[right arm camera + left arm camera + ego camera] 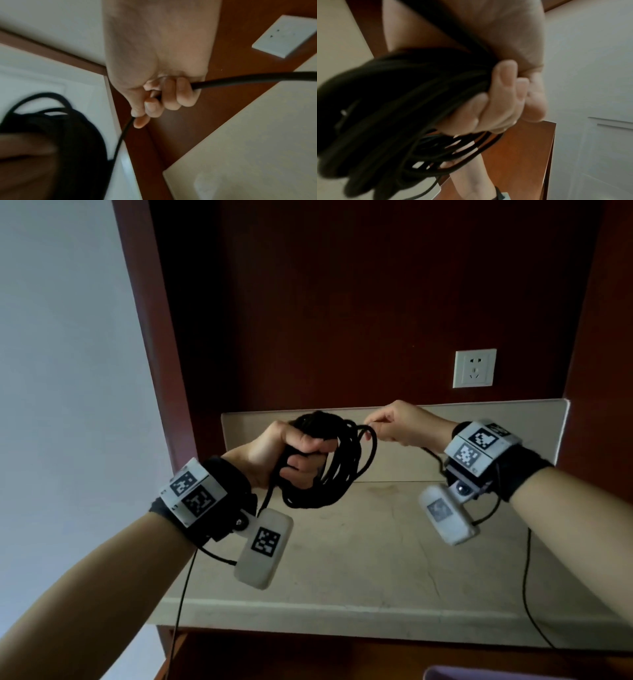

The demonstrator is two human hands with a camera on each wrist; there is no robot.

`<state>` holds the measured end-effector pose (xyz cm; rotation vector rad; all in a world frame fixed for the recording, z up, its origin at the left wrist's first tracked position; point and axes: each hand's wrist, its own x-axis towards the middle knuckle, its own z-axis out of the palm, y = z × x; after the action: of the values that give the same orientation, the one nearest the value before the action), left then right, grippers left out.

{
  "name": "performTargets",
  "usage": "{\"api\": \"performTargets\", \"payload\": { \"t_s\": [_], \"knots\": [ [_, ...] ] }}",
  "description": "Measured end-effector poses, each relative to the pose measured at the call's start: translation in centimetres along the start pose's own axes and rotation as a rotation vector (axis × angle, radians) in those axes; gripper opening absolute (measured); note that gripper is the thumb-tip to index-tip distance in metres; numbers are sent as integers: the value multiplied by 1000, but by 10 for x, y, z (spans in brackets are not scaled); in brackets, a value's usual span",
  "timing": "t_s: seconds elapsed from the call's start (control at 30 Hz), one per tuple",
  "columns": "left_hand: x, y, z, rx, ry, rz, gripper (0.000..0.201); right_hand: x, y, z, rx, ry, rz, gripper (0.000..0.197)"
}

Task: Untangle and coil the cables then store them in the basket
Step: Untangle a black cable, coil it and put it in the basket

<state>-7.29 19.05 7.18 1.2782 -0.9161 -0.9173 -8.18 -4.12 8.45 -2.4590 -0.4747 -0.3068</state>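
- A dark reddish-brown wooden panel (359, 302) formed the back wall.
- A white wall socket (474, 368) sat on it.
- Below ran a beige stone counter (376, 559) with a low backsplash (479, 433).
- A pale wall (61, 371) stood at left.

Both my forearms raised at chest height, wrists strapped. My left hand (291, 453) fisted, fingers (503, 86) curled tight around cable coil (329, 460). My right hand (400, 422) pinching one strand, thumb against fingertips (142, 121).
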Motion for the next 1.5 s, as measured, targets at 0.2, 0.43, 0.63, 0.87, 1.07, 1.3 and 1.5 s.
{"api": "performTargets", "payload": {
  "t_s": [0.2, 0.43, 0.63, 0.87, 1.07, 1.3, 1.5],
  "knots": [
    [3, -8, 11, -56, 373, 135, 21, -8, -2, 5, 113, 14, 98, 33],
    [21, -14, 15, -122, 740, 226, 24, -21, -9, 50, 220, 329, 112, 52],
    [28, -20, 28, -210, 642, 245, 19, -16, -18, 93, 778, 134, 292, 44],
    [20, -28, 33, -242, 642, 261, 15, -26, -24, 89, 773, 113, 207, 31],
    [33, -53, 26, -167, 920, 187, 16, -21, -18, 72, 96, 238, 44, 37],
    [42, -70, 21, -358, 1114, 312, 10, -35, -31, 70, -273, 78, 37, 80],
    [46, -74, 22, -437, 1137, 373, 15, -53, -39, 103, -627, 157, 106, 132]
  ]
}}
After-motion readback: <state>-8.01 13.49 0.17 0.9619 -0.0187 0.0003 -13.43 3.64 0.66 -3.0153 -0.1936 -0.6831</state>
